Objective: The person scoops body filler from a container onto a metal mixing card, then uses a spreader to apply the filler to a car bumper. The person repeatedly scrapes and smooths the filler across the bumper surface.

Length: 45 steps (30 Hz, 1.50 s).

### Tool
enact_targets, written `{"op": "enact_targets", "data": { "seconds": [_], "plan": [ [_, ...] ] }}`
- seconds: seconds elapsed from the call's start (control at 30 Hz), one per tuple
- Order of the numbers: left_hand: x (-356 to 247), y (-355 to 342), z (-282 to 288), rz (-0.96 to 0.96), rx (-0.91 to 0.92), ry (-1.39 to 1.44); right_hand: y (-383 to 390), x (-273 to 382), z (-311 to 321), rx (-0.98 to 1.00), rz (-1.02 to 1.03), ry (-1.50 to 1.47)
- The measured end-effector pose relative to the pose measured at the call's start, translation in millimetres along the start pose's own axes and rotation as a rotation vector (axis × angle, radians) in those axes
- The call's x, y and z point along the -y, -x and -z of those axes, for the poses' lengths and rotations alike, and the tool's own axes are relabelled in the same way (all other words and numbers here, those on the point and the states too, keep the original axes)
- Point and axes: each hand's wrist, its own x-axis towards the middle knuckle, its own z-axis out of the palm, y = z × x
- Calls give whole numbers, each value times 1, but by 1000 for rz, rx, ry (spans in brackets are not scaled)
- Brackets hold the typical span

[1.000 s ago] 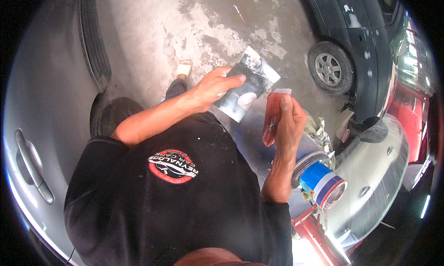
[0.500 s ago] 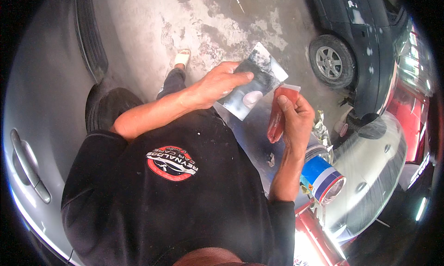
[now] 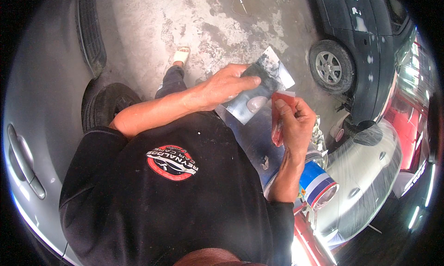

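My left hand (image 3: 226, 86) grips a flat rectangular mixing plate (image 3: 241, 114), thumb on top and fingers underneath. The plate is smeared grey and white, and a pale pinkish blob of putty (image 3: 256, 104) lies near its lower edge. My right hand (image 3: 298, 122) pinches a flattened red squeeze tube (image 3: 277, 133) by its wide, pale-edged end. The tube's narrower end hangs down toward my body. Its top end is close to the right edge of the plate.
A blue, white and red can (image 3: 319, 185) stands beside my right forearm. A grey car door (image 3: 41, 127) is close on my left. At the right are a dark car (image 3: 365, 44) with pale patches and a plastic-covered car part (image 3: 365, 173). Stained concrete floor (image 3: 203, 25) lies ahead.
The plate and my left hand have shifted slightly to the right. My right hand has dipped a little, and the tube has tilted more upright, its lower end swinging right.
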Motion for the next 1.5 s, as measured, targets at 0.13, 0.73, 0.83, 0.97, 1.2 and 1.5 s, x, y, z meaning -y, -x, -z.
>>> {"op": "enact_targets", "data": {
  "seconds": [0.13, 0.73, 0.83, 0.97, 1.2, 1.5],
  "plan": [
    [-12, -2, -6, 43, 65, 22, 5, 9, 5, -12, -124, -65],
    [-12, -33, -57, 334, 136, 389, -28, -61, 77, -608, 362, -1146],
    [-12, -32, -69, 305, 169, 414, -28, -64, 73, -632, 359, -1151],
    [-13, -32, -75, 272, 183, 424, -26, -68, 64, -575, 331, -1185],
    [6, -38, -68, 247, 188, 595, -30, -63, 74, -542, 338, -1277],
    [-3, -44, -73, 139, 311, 677, -32, -95, 71, -429, 419, -1277]
  ]
}}
